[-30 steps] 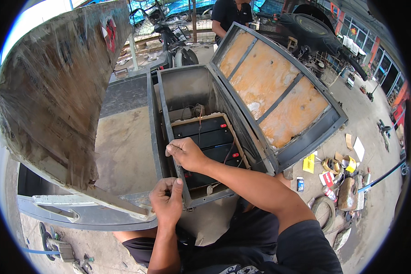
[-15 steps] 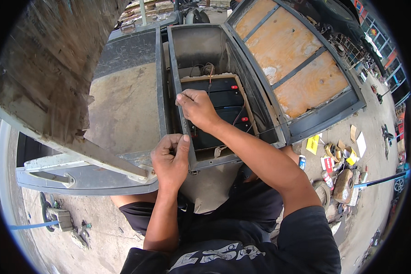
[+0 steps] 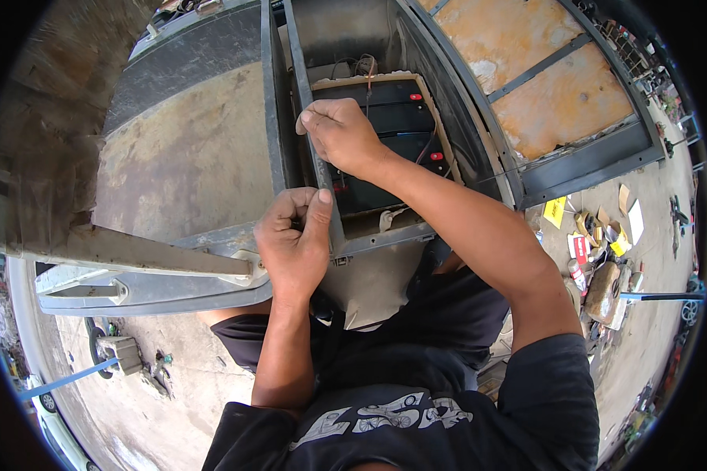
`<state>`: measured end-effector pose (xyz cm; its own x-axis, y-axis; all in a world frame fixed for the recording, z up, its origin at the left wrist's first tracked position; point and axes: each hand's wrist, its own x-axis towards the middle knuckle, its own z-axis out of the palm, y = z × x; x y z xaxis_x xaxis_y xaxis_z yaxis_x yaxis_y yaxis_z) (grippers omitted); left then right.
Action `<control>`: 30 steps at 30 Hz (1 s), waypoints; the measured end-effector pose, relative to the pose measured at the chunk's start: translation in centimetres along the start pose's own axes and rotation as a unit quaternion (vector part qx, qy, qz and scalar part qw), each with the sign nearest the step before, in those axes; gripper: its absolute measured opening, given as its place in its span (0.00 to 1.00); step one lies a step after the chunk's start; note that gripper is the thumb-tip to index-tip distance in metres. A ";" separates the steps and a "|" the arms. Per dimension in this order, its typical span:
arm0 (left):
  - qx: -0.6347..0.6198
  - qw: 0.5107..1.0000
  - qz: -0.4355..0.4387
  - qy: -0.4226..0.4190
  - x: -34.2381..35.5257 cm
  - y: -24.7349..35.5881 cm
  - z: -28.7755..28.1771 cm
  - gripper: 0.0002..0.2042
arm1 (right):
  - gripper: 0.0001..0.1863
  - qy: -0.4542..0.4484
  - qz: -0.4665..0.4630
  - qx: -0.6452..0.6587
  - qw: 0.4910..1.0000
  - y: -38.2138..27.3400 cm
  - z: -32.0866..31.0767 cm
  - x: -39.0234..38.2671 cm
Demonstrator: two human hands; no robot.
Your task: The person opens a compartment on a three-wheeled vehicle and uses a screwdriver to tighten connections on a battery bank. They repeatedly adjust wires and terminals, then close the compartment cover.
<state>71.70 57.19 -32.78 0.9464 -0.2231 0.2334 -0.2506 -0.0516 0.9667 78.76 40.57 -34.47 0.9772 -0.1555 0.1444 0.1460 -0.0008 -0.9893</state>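
Note:
An open dark metal box stands before me, its left rim (image 3: pixel 297 51) running away from me. At the rim's near end, my left hand (image 3: pixel 294 239) is closed, with the fingers curled and the thumb pointing up beside the edge. Farther along, my right hand (image 3: pixel 344 140) reaches across the box and pinches at the same rim. Whatever either hand grips is too small or hidden to make out. Inside the box sit black batteries (image 3: pixel 397 147) with red terminal caps, partly covered by my right hand. Thin wires (image 3: pixel 368 78) rise at their far end.
The hinged lid (image 3: pixel 558 98), with a stained wooden panel, lies open on the right. A flat worn panel (image 3: pixel 192 141) is left of the box, with a pale metal bracket (image 3: pixel 165 255) above its near edge. Cardboard scraps and a stone block (image 3: pixel 602 292) lie on the ground to the right.
The view has shifted, so the box and lid appear higher and the lid farther right. Both hands stay closed at the left rim, in nearly the same places along it.

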 end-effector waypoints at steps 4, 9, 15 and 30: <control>0.031 1.000 0.001 0.003 0.0 0.3 0.0 0.09 | 0.15 0.105 -0.075 -0.038 0.991 0.8 1.2 -0.2; 0.019 1.000 -0.007 0.002 0.1 0.4 0.0 0.09 | 0.14 0.212 -0.097 -0.077 0.970 1.1 2.2 -0.2; 0.026 1.000 -0.008 -0.006 0.1 0.4 -0.1 0.08 | 0.10 -0.017 0.033 0.042 0.998 0.4 -0.3 0.4; 0.057 0.998 -0.003 -0.010 -0.1 0.3 0.1 0.09 | 0.17 0.019 -0.048 -0.051 0.997 -0.2 0.6 -0.3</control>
<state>71.55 57.12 -32.55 0.9437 -0.2427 0.2246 -0.2679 -0.1632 0.9495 78.56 41.23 -34.25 0.9529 -0.1874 0.2386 0.2195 -0.1169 -0.9686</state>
